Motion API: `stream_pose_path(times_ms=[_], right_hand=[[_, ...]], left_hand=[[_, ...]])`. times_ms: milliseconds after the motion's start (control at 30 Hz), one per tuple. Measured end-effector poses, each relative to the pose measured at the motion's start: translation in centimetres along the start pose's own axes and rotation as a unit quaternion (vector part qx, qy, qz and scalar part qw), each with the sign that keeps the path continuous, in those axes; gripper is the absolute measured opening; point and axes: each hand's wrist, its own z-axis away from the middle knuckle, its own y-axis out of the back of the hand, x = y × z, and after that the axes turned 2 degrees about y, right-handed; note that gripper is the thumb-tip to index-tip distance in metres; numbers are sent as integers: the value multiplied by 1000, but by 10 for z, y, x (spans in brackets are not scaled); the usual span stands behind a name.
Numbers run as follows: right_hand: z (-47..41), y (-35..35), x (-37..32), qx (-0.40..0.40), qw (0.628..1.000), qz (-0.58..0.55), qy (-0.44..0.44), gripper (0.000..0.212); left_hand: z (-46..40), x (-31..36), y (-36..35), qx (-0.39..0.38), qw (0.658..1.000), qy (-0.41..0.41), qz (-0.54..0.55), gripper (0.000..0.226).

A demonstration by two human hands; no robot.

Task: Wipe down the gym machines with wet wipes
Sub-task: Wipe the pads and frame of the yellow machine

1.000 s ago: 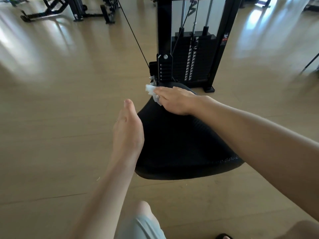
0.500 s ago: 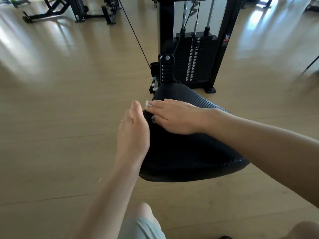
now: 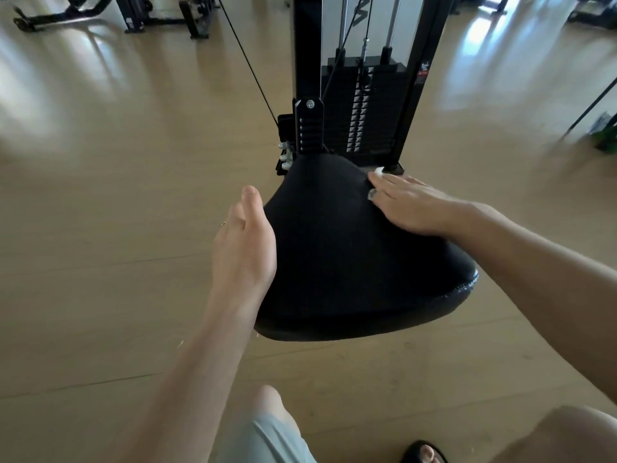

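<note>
A black padded seat (image 3: 337,262) of a cable weight machine (image 3: 364,105) fills the middle of the view. My right hand (image 3: 410,205) lies flat on the seat's far right edge, fingers straight, pressing a white wet wipe (image 3: 379,171) whose corner peeks out past the fingertips. My left hand (image 3: 243,242) rests with straight fingers against the seat's left edge, thumb side up, a thin ring on one finger.
The machine's weight stack (image 3: 359,125) and upright post (image 3: 309,95) stand just behind the seat, a cable (image 3: 247,61) running up to the left. Another black machine frame (image 3: 133,18) sits far left on the wooden floor (image 3: 117,195). My knees and a sandalled foot (image 3: 424,452) show below.
My right hand has swept the wipe from the seat's left middle across to its far right edge. My left hand has stayed at the left edge.
</note>
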Motion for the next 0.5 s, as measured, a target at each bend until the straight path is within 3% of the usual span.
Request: stream_pose_path(times_ms=[167,300,400,500], right_hand=[[80,-17,-1,10,999,-43,-18,54],[38,-10,-10,2,1000,-24,-13,56],[6,-10,-11,-5,999,-17,-30,58],[34,-16,0,17,998,-14,-58,57]], left_hand=[[-6,-4,-2,-16,1000,16,-2,67],[-6,-2,-3,-12,1000,23,-7,55],[-6,-5,-1,-12,1000,14,-5,62],[-9,-8,1,-9,1000,12,-15,69]])
